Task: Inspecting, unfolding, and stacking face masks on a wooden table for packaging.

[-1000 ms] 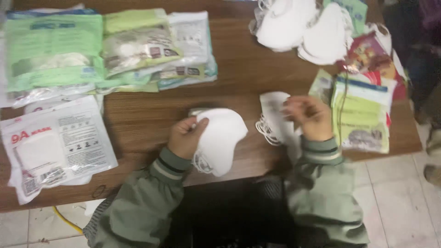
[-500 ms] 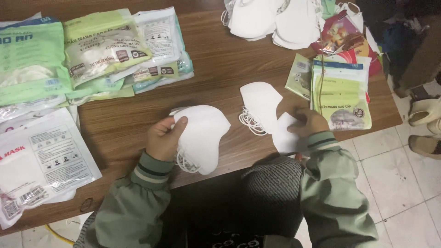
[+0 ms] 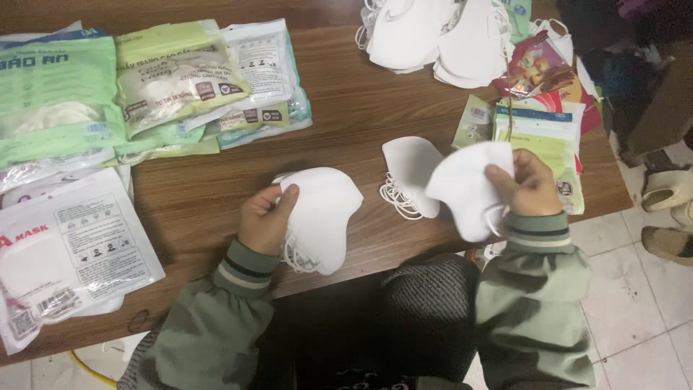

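My left hand grips a small stack of white folded face masks by its left edge, held just above the wooden table; elastic loops hang under it. My right hand pinches a single white mask and holds it raised near the table's front right edge. Between the two hands another white mask lies flat on the table with its ear loops bunched at its left side.
A pile of loose white masks sits at the back right. Green and clear mask packets cover the left side, a white packet lies front left. Coloured packets lie at the right edge. Slippers rest on the tiled floor.
My right hand has lifted a single mask off the table and raised it to the right. The left hand keeps its stack, and the view has shifted slightly.
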